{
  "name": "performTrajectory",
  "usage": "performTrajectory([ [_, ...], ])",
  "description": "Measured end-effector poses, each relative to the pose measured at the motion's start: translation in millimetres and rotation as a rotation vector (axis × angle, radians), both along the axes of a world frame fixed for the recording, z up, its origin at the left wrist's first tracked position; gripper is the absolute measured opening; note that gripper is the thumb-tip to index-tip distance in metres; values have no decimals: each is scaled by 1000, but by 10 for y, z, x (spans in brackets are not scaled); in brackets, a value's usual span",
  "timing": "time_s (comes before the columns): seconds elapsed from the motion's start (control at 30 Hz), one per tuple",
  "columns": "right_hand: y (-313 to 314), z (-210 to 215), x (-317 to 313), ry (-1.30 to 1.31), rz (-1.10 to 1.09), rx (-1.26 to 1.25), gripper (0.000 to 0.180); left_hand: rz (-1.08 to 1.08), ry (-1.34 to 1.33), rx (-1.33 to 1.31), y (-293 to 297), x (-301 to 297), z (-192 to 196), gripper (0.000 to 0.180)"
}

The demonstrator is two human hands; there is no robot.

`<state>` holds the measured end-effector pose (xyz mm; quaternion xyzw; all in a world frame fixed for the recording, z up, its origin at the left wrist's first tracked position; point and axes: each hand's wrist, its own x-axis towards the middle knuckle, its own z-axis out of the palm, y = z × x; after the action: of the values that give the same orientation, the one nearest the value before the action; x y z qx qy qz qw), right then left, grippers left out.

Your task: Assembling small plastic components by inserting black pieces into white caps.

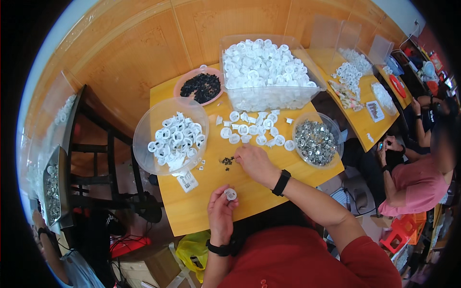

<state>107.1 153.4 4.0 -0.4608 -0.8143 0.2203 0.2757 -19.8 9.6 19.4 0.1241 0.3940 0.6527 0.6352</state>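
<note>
White plastic disc (pixel 230 194) — 1 of many alike — sits in the left hand (pixel 221 213), over the table (pixel 187 211) just inside its near edge, toward the near left corner. The left fingers are closed about its rim, leaving much of the upper face uncovered. By its look it should be light and stiff, a little slick where the plastic is smooth, and any thin detail on it could chip if squeezed hard; the rim seems the best hold, with fingertips on opposite sides. The right hand (pixel 257 163) reaches to a small pile of black bits (pixel 226 162) near the middle of the table, its fingers narrow, almost together — whether they pinch a bit, I cannot tell. Those bits look tiny and light, easy to scatter, so a fingertip pinch on 1 at a time would suit. Loose white discs (pixel 243 130) lie beyond, toward the far edge.
</note>
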Motion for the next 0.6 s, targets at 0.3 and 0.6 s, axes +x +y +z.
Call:
performTrajectory([
  [0.3, -164, 327, 196, 274, 82, -496, 16, -41, 349, -144, 76, 136, -14, 12],
  [0.6, -602, 434, 243, 533, 31, -485, 14, 46, 561, 38, 184, 361, 85, 9],
])
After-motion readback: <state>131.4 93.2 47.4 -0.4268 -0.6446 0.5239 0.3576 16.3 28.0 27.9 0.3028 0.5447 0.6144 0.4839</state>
